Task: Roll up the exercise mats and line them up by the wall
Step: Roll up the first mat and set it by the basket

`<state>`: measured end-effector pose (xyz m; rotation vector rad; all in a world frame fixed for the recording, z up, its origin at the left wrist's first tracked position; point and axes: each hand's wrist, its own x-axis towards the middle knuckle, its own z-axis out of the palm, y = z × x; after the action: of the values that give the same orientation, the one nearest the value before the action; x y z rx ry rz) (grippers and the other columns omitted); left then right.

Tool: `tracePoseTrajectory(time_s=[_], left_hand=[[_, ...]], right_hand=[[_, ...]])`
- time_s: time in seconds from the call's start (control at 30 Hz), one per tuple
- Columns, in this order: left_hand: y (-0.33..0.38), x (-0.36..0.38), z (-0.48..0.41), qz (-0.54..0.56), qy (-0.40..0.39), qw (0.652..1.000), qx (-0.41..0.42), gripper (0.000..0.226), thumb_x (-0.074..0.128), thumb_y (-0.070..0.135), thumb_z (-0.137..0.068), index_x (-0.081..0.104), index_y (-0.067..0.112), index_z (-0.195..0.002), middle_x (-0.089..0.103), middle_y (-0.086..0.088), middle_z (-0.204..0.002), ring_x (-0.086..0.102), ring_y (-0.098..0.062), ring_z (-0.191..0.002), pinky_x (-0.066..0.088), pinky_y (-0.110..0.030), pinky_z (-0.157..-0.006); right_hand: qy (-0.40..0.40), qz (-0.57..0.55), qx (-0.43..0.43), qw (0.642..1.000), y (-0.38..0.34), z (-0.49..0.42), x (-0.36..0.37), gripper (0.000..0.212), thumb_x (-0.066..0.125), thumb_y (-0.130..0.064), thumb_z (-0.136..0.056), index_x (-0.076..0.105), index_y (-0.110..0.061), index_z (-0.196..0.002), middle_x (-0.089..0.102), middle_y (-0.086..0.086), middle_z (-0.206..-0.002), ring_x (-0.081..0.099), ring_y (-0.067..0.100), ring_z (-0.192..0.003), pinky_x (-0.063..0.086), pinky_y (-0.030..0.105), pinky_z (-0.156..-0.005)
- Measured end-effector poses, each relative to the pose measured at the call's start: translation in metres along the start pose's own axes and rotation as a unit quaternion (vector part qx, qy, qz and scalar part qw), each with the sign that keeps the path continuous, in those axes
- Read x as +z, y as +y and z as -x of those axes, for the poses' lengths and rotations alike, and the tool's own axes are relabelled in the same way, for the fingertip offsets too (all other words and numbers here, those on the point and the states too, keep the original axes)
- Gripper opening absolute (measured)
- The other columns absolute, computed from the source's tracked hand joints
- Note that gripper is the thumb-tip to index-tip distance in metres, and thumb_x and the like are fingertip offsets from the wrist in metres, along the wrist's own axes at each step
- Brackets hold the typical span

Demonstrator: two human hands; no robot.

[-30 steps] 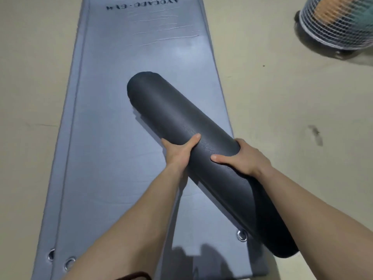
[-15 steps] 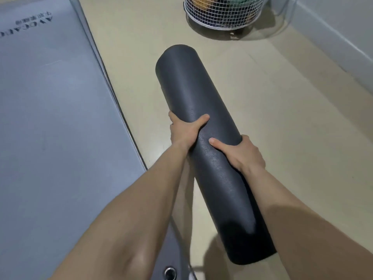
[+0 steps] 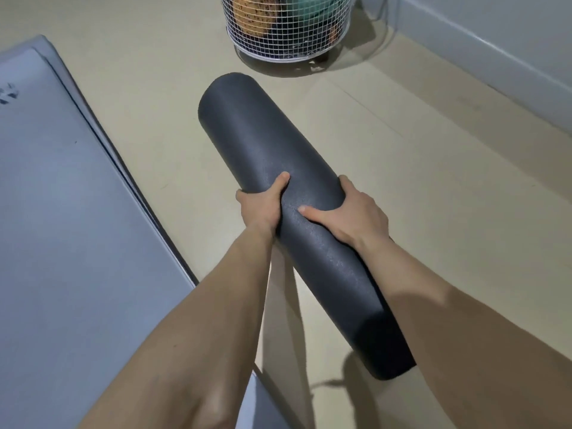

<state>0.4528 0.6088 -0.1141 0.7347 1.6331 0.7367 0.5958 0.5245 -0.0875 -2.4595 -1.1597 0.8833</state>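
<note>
rolled mat (image 3: 288, 193) near wire basket (image 3: 288, 29)

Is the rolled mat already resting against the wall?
No: both the left hand and right hand grip the rolled mat above the floor, apart from the wall.

Home workout room, beige floor (image 3: 402, 187), grey exercise mat (image 3: 62, 212), wire basket (image 3: 288, 32), white skirting wall (image 3: 483, 48)

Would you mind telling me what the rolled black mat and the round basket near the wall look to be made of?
The rolled black mat looks like dense foam or rubber: matte, with a fine pebbled grain that catches faint specks of light. The basket appears to be white-coated metal wire, a thin open grid whose contents show through.
</note>
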Motion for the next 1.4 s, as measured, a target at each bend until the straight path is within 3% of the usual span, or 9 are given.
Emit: tracePoseTrajectory(time_s=[0.1,0.17,0.2,0.27,0.33,0.53,0.73,1.23,1.4], left_hand=[[-0.007,-0.011,0.016,0.013,0.018,0.999,-0.037,0.107,0.086,0.059,-0.069,0.030,0.017,-0.150,0.057,-0.003,-0.138,0.063,-0.025,-0.111,0.050,-0.038,-0.103],[-0.002,-0.018,0.017,-0.138,0.050,0.986,0.080,0.110,0.079,0.060,-0.078,0.016,0.022,-0.160,0.035,-0.012,-0.156,0.051,-0.034,-0.130,0.043,-0.040,-0.103],[0.005,-0.024,0.013,-0.251,0.054,0.949,0.182,0.102,0.073,0.060,-0.084,0.016,0.026,-0.161,0.024,-0.013,-0.163,0.040,-0.037,-0.140,0.039,-0.044,-0.107],[0.025,-0.036,-0.002,-0.439,-0.005,0.829,0.347,0.080,0.059,0.060,-0.093,0.024,0.034,-0.161,0.010,-0.010,-0.170,0.015,-0.038,-0.153,0.024,-0.052,-0.120],[0.045,-0.041,-0.026,-0.539,-0.075,0.741,0.393,0.070,0.049,0.061,-0.095,0.028,0.038,-0.158,0.005,-0.004,-0.172,0.001,-0.036,-0.157,0.010,-0.057,-0.123],[0.103,-0.019,-0.098,-0.615,-0.107,0.655,0.427,0.063,0.031,0.064,-0.099,0.032,0.039,-0.156,0.011,0.002,-0.172,-0.003,-0.030,-0.158,-0.001,-0.059,-0.124],[0.096,-0.007,-0.110,-0.603,-0.082,0.658,0.443,0.067,0.032,0.066,-0.094,0.039,0.039,-0.154,0.018,0.002,-0.171,0.001,-0.028,-0.158,0.000,-0.059,-0.125],[0.082,0.016,-0.136,-0.643,-0.098,0.632,0.422,0.070,0.027,0.062,-0.096,0.019,0.038,-0.161,0.002,0.001,-0.173,-0.009,-0.029,-0.158,-0.004,-0.060,-0.123],[0.097,0.018,-0.130,-0.659,-0.123,0.624,0.402,0.070,0.022,0.062,-0.097,0.018,0.035,-0.162,0.001,-0.002,-0.173,-0.011,-0.030,-0.158,-0.005,-0.061,-0.123]], right_hand=[[-0.010,0.058,-0.021,0.998,-0.007,0.005,0.001,0.111,0.054,-0.097,-0.051,0.033,-0.042,-0.145,0.064,-0.001,-0.110,0.064,0.030,-0.103,0.052,0.046,-0.089],[0.001,0.106,-0.018,0.994,-0.015,0.008,0.005,0.110,0.048,-0.096,-0.060,0.028,-0.037,-0.151,0.061,0.005,-0.121,0.059,0.035,-0.115,0.045,0.051,-0.099],[0.017,0.137,-0.008,0.990,-0.020,0.013,0.010,0.106,0.045,-0.092,-0.068,0.025,-0.033,-0.154,0.057,0.009,-0.131,0.054,0.037,-0.123,0.038,0.055,-0.106],[0.068,0.181,0.015,0.981,-0.031,0.027,0.024,0.095,0.038,-0.079,-0.085,0.021,-0.022,-0.159,0.045,0.012,-0.149,0.044,0.039,-0.134,0.025,0.061,-0.113],[0.120,0.189,0.025,0.974,-0.035,0.035,0.035,0.084,0.028,-0.071,-0.094,0.024,-0.018,-0.159,0.043,0.011,-0.152,0.043,0.036,-0.134,0.026,0.063,-0.113],[0.191,0.207,0.044,0.959,-0.033,0.028,0.052,0.084,0.029,-0.075,-0.092,0.040,-0.015,-0.151,0.052,0.010,-0.141,0.050,0.033,-0.122,0.036,0.054,-0.104],[0.135,0.238,0.084,0.958,-0.036,0.021,0.047,0.089,0.032,-0.075,-0.088,0.033,-0.016,-0.154,0.043,0.010,-0.152,0.044,0.036,-0.132,0.035,0.058,-0.106],[0.099,0.235,0.114,0.960,-0.028,-0.001,0.052,0.090,0.027,-0.073,-0.089,0.037,-0.013,-0.155,0.044,0.016,-0.154,0.041,0.039,-0.137,0.028,0.063,-0.112],[0.122,0.166,0.106,0.973,-0.083,-0.006,0.055,0.077,0.032,-0.055,-0.092,0.040,-0.012,-0.156,0.041,0.018,-0.158,0.040,0.039,-0.144,0.029,0.067,-0.114]])
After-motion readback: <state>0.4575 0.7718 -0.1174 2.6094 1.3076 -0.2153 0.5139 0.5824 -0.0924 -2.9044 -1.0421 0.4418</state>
